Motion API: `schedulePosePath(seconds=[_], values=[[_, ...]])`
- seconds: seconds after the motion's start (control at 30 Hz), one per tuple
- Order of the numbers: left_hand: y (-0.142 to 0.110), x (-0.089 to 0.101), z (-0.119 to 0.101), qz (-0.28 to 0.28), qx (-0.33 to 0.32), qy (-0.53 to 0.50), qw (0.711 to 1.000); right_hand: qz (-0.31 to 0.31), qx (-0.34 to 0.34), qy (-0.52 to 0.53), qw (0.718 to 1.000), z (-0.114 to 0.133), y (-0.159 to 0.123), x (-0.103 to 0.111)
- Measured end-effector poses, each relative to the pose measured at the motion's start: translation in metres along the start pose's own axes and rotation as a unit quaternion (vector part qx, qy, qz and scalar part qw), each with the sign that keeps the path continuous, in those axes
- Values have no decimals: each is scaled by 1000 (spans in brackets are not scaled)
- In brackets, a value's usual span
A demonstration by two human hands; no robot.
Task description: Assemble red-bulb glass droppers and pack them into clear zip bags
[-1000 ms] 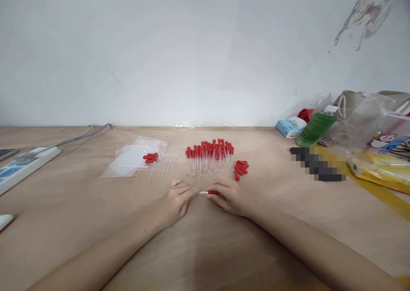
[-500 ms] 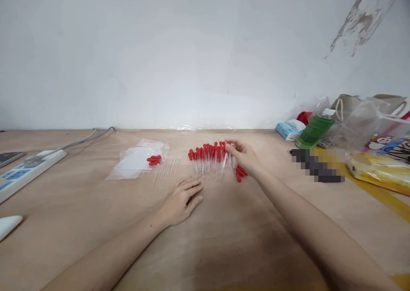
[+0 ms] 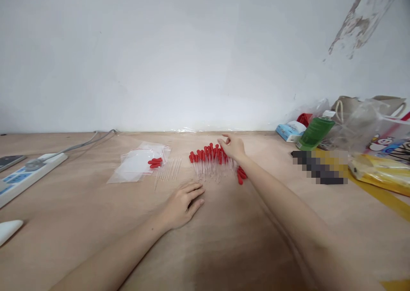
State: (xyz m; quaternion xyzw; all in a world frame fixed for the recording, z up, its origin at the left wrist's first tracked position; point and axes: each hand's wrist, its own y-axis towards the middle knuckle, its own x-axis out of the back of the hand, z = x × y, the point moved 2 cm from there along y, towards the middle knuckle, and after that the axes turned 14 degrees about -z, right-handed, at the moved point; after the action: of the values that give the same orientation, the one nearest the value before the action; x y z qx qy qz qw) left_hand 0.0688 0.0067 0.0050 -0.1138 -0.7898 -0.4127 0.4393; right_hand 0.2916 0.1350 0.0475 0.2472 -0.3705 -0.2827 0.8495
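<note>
Slim, clear, red-bulbed droppers (image 3: 209,155) lay bunched on brown bench (image 3: 96,216), long axes pointing forward, mostly left of nearer right hand (image 3: 235,147); could not tell if its grip pinched anything. Left hand (image 3: 183,203) rested, fingers loosely spread.

Single head view: forward and down over tabletop (image 3: 80,222), wall (image 3: 160,60) beyond.

From here I see a slim left forearm (image 3: 128,249) and right forearm (image 3: 288,210), both bare and smooth, tapering to narrow wrists. A small dark mole (image 3: 152,229) marks the left. The left grip (image 3: 182,204) and right grip (image 3: 234,147) are ungloved, with slender fingers.
</note>
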Motion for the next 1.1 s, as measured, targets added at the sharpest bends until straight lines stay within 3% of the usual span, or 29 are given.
schedulePosePath(seconds=[0.1,0.2,0.37,0.5,0.63,0.77,1.1], values=[[0,-1,2,-8,-6,-7,1000,-28,19,-19,999,-30,-10,32],[0,-2,3,-2,-4,-5,1000,-12,6,-53,999,-66,-28,56],[0,-2,1,-36,-11,11,999,39,-30,-24,998,-102,-52,64],[4,8,16,-135,33,123,983,77,-5,-30,997,-103,-57,60],[13,20,46,-220,113,290,925,67,-2,-22,997,-101,-57,59],[20,18,60,-185,136,332,915,64,-24,56,996,-99,-60,58],[15,17,55,-168,73,288,940,-17,-61,139,988,-98,-61,61]])
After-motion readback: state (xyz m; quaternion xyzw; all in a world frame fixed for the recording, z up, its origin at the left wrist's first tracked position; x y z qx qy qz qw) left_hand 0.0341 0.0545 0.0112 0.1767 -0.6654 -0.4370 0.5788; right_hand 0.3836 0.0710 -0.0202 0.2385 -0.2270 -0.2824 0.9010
